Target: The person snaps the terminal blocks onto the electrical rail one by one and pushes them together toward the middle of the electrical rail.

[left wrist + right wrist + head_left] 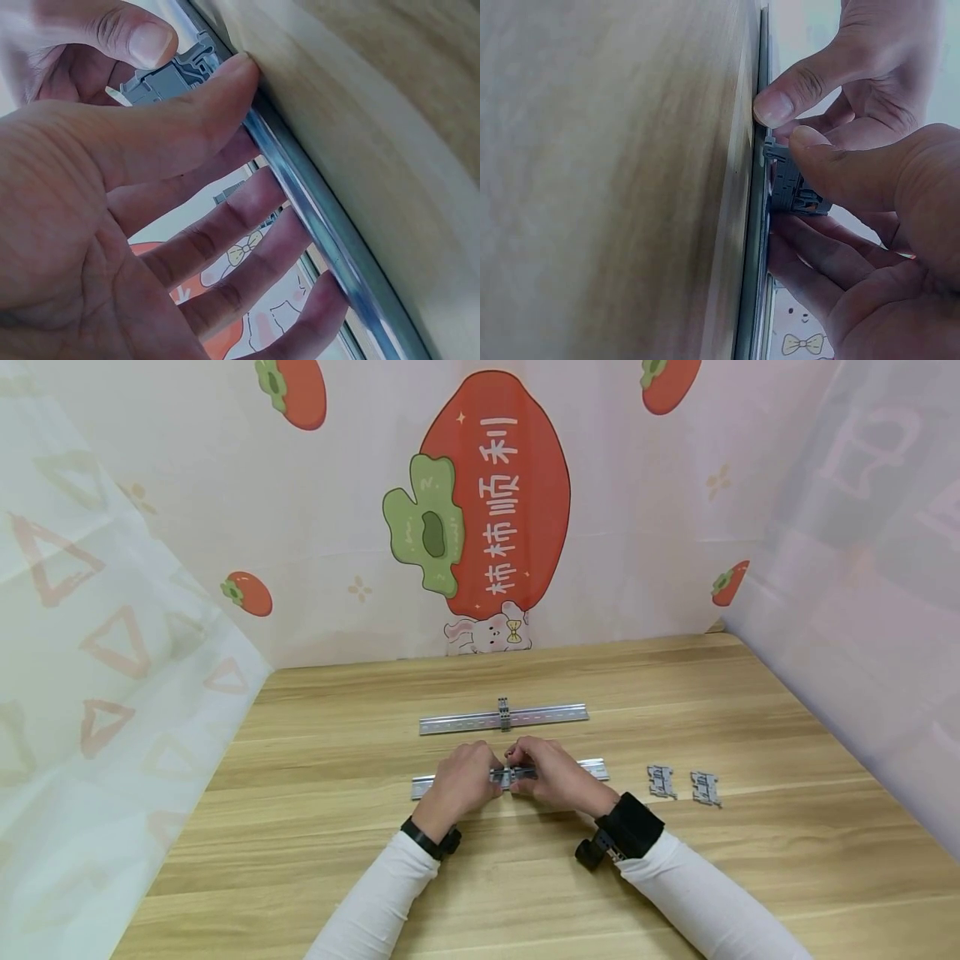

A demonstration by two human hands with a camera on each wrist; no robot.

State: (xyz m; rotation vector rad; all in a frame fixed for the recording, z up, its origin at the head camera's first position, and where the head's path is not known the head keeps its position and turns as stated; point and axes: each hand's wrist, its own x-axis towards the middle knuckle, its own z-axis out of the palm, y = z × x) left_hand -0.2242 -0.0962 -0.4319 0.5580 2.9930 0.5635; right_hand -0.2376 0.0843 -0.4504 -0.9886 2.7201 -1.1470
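A silver metal mounting rail (596, 768) lies across the table under both hands. My left hand (467, 781) grips it near the middle, thumb on the near edge and fingers along the far side. Beside that thumb, a grey terminal block (789, 184) stands on edge at the rail (322, 225). My right hand (555, 777) pinches this block between thumb and fingers; the right thumb lies against the block's flat side in the right wrist view. Fingers partly cover the block, so I cannot tell whether its foot is clipped on.
Farther back lies a second rail (457, 722) carrying a cluster of grey terminal blocks (504, 714) at its middle. Two loose terminal blocks, one (661, 782) beside the other (705, 788), lie flat to the right. A printed cloth (337, 527) hangs behind the wooden table (300, 860).
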